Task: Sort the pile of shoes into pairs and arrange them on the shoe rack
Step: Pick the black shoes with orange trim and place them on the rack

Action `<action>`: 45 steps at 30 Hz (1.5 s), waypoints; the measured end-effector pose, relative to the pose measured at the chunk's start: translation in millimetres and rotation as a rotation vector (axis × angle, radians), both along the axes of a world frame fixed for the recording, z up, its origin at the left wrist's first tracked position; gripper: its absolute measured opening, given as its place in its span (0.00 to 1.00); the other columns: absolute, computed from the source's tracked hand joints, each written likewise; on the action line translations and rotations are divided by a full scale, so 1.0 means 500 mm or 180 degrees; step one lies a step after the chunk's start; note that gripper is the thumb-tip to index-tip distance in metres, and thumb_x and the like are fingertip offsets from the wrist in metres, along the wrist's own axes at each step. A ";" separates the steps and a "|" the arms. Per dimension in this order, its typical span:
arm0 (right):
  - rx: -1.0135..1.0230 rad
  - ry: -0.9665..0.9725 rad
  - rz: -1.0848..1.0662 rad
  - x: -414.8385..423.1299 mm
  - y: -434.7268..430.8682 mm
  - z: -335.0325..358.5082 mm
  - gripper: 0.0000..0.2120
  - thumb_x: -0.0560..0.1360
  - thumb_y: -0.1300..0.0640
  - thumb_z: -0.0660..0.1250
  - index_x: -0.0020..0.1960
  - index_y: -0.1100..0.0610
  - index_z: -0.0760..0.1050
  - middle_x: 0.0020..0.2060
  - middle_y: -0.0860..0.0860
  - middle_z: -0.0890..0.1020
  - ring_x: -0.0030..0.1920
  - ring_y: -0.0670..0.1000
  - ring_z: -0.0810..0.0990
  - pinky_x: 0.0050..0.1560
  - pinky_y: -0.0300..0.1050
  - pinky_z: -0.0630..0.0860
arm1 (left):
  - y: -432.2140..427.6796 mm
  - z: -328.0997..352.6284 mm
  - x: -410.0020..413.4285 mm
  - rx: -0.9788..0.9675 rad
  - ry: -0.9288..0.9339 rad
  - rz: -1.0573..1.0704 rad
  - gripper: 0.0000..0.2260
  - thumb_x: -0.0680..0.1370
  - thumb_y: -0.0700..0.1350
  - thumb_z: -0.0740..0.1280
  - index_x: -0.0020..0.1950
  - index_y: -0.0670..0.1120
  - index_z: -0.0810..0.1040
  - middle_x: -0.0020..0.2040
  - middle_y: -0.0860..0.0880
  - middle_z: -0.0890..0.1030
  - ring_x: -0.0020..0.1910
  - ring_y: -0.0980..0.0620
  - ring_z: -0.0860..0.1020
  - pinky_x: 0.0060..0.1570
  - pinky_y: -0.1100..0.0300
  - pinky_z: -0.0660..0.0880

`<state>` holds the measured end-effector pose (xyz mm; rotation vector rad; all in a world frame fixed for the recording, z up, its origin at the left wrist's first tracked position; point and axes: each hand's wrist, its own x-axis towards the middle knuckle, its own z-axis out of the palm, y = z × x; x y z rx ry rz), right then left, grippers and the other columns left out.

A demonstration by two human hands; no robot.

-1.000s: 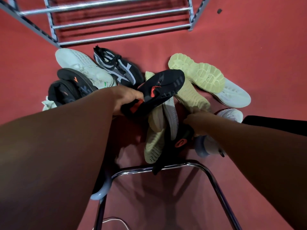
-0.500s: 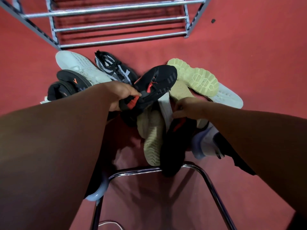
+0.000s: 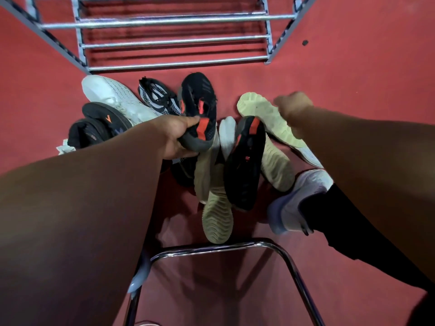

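My left hand (image 3: 174,137) grips a black shoe with red patches (image 3: 200,107) by its heel, sole up, toe towards the metal shoe rack (image 3: 174,41). A matching black and red shoe (image 3: 244,165) lies sole up on the pile, just right of it. My right hand (image 3: 292,107) is blurred and hovers over the heel end of a pale-soled shoe (image 3: 268,121); its grip is unclear. Beige shoes (image 3: 217,217) lie under the black one.
A white sneaker (image 3: 110,95), a black and white mesh shoe (image 3: 157,97) and dark shoes with an orange mark (image 3: 106,118) lie left on the red floor. A lavender shoe (image 3: 296,201) is on a foot at right. A chrome chair frame (image 3: 211,248) stands near me.
My left hand has turned its black shoe toe-first towards the rack. My right hand has left the second black shoe, which now rests on the pile, and moved up and right.
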<state>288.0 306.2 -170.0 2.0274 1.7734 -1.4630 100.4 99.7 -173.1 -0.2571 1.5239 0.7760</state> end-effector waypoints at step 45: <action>-0.0141 0.1938 0.0524 -0.168 -0.272 0.850 0.03 0.70 0.59 0.66 0.44 0.55 0.74 0.23 0.51 0.74 0.19 0.47 0.67 0.35 0.50 0.82 | -0.281 0.899 -0.146 0.0425 0.2225 -0.0694 0.18 0.75 0.55 0.63 0.49 0.42 0.82 0.33 0.44 0.84 0.25 0.51 0.80 0.23 0.67 0.70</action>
